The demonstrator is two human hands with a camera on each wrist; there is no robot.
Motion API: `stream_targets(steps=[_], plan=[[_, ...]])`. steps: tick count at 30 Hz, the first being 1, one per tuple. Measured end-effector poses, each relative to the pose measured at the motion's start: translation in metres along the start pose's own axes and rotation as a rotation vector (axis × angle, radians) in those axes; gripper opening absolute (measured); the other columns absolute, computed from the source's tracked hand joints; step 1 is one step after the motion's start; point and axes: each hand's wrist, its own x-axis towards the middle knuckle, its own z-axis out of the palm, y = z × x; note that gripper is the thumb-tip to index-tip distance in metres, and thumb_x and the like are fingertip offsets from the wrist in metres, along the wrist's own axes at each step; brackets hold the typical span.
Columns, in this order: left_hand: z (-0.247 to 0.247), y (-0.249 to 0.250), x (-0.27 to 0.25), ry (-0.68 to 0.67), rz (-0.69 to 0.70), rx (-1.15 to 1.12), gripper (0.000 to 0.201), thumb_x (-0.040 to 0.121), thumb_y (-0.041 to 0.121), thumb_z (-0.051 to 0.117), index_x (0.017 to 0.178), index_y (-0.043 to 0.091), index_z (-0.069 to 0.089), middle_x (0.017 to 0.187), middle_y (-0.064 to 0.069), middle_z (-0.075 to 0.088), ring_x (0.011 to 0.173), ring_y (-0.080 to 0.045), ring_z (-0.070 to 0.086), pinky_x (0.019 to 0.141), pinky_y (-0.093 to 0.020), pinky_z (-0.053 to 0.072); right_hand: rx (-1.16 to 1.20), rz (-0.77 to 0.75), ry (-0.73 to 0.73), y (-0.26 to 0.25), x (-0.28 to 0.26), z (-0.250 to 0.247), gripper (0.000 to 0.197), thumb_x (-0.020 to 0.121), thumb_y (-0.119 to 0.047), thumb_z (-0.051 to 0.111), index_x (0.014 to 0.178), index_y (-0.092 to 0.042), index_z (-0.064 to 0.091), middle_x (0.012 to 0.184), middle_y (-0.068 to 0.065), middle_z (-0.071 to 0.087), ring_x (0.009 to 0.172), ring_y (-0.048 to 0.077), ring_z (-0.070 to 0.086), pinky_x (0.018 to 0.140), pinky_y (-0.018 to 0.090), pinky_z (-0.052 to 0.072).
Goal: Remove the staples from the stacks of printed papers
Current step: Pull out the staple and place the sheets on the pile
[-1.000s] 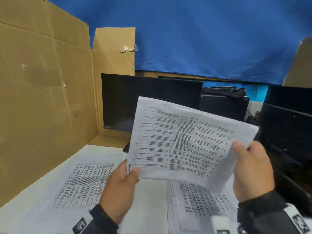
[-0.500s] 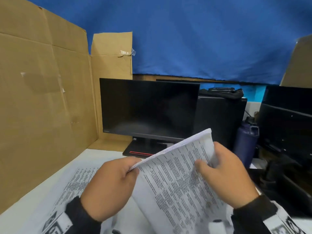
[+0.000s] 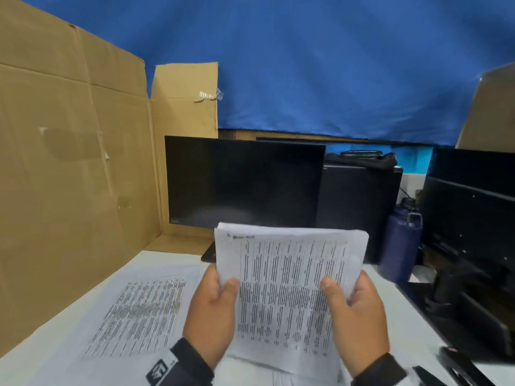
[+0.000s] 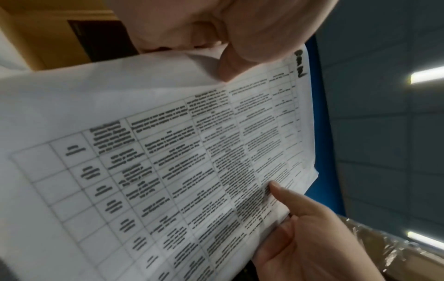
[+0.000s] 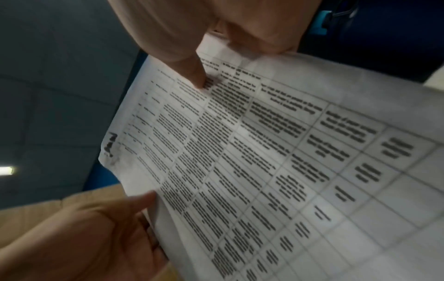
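From the head view, I hold the stack of papers (image 3: pixel 289 277) upright above the worktop (image 3: pixel 404 310), in front of the dark monitor (image 3: pixel 242 182). My left hand (image 3: pixel 211 313) grips its left edge and my right hand (image 3: pixel 356 319) its right edge, each thumb on the printed face and the other fingers curled behind. The stack looks light but thick enough to hold its shape; the top edge shows many sheets, slightly fanned. I judge it floppy if held by one corner, so both side edges are the place to grip. More printed sheets (image 3: pixel 139 316) lie flat on the worktop to the left. A dark tool (image 3: pixel 457 360) at the lower right is cut off and blurred; I cannot tell whether it is a staple remover.

From the left wrist, my left thumb presses the sheet near a dark mark (image 4: pixel 299 63) at the corner; whether a staple sits there I cannot make out. My right hand pinches the opposite edge.

From the right wrist, the same corner mark (image 5: pixel 111 145) is smudged, and the print is too blurred to read. No staple shows plainly in any view.
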Motion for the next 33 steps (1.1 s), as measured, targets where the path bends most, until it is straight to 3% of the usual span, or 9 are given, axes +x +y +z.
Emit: stream_targets(steps=[5, 9, 12, 17, 19, 22, 26, 30, 33], plan=[[0.001, -0.027, -0.004, -0.027, -0.133, -0.071, 0.027, 0.105, 0.014, 0.052, 0.121, 0.034, 0.062, 0.11, 0.015, 0.077, 0.111, -0.013, 0.07, 0.104, -0.044, 0.051, 0.039, 0.099, -0.017, 0.021, -0.008, 0.007, 0.024, 0.097, -0.013, 0.061, 0.105, -0.035, 0.063, 0.101, -0.018, 0.075, 0.095, 0.006, 0.071, 0.094, 0.047, 0.055], [0.0, -0.027, 0.001, -0.007, -0.104, -0.1, 0.024, 0.104, 0.022, 0.053, 0.119, 0.035, 0.066, 0.114, 0.013, 0.077, 0.112, -0.013, 0.07, 0.104, -0.048, 0.051, 0.029, 0.011, -0.044, 0.008, -0.002, 0.007, 0.019, 0.098, -0.011, 0.058, 0.104, -0.029, 0.062, 0.098, -0.025, 0.073, 0.09, -0.005, 0.068, 0.086, 0.032, 0.053], [0.002, -0.021, 0.003, 0.036, -0.022, -0.075, 0.026, 0.105, 0.018, 0.052, 0.118, 0.035, 0.065, 0.111, 0.019, 0.076, 0.106, -0.002, 0.07, 0.097, -0.036, 0.051, 0.026, -0.057, -0.042, -0.001, -0.001, 0.009, 0.017, 0.099, -0.013, 0.057, 0.103, -0.029, 0.06, 0.098, -0.03, 0.07, 0.091, -0.009, 0.066, 0.08, 0.023, 0.049], [0.009, -0.028, -0.003, 0.055, -0.01, -0.021, 0.022, 0.101, 0.019, 0.057, 0.117, 0.034, 0.059, 0.104, 0.018, 0.075, 0.093, 0.003, 0.069, 0.08, -0.027, 0.051, -0.06, -0.066, -0.075, 0.009, -0.012, 0.018, 0.021, 0.1, -0.011, 0.055, 0.1, -0.032, 0.056, 0.092, -0.02, 0.072, 0.084, -0.009, 0.066, 0.064, 0.009, 0.047], [0.009, -0.039, -0.004, 0.057, -0.081, -0.059, 0.026, 0.1, 0.016, 0.06, 0.118, 0.035, 0.059, 0.105, 0.018, 0.076, 0.097, 0.0, 0.07, 0.085, -0.029, 0.051, -0.092, -0.051, -0.106, 0.016, -0.019, 0.02, 0.022, 0.101, -0.01, 0.052, 0.1, -0.032, 0.055, 0.088, -0.022, 0.071, 0.081, -0.01, 0.064, 0.061, 0.004, 0.044], [0.007, -0.052, -0.003, 0.041, -0.167, -0.085, 0.026, 0.1, 0.018, 0.06, 0.119, 0.036, 0.062, 0.109, 0.015, 0.077, 0.109, -0.012, 0.07, 0.103, -0.044, 0.05, -0.123, -0.037, -0.136, 0.023, -0.022, 0.021, 0.022, 0.102, -0.01, 0.05, 0.102, -0.032, 0.053, 0.092, -0.036, 0.066, 0.085, -0.016, 0.061, 0.063, 0.001, 0.043], [0.004, -0.062, 0.0, 0.007, -0.235, -0.112, 0.017, 0.102, 0.025, 0.059, 0.114, 0.031, 0.07, 0.11, 0.014, 0.078, 0.113, -0.015, 0.069, 0.11, -0.05, 0.047, -0.121, -0.017, -0.126, 0.027, -0.016, 0.022, 0.019, 0.102, -0.012, 0.05, 0.104, -0.031, 0.053, 0.097, -0.025, 0.069, 0.089, -0.017, 0.06, 0.066, 0.006, 0.044], [-0.002, -0.052, 0.001, 0.039, -0.141, -0.001, 0.019, 0.103, 0.025, 0.055, 0.105, 0.036, 0.071, 0.099, 0.017, 0.078, 0.103, -0.012, 0.071, 0.096, -0.041, 0.055, -0.151, -0.044, -0.184, 0.023, -0.007, 0.013, 0.023, 0.1, -0.012, 0.054, 0.107, -0.034, 0.057, 0.103, -0.031, 0.068, 0.096, -0.011, 0.063, 0.081, 0.019, 0.048], [-0.021, -0.034, 0.001, 0.039, -0.082, 0.071, 0.023, 0.104, 0.029, 0.054, 0.102, 0.044, 0.071, 0.097, 0.021, 0.077, 0.097, -0.007, 0.072, 0.082, -0.031, 0.056, -0.29, -0.019, -0.345, 0.014, 0.004, -0.016, 0.025, 0.096, -0.019, 0.064, 0.111, -0.036, 0.055, 0.104, -0.022, 0.069, 0.098, -0.006, 0.063, 0.081, 0.016, 0.048]])
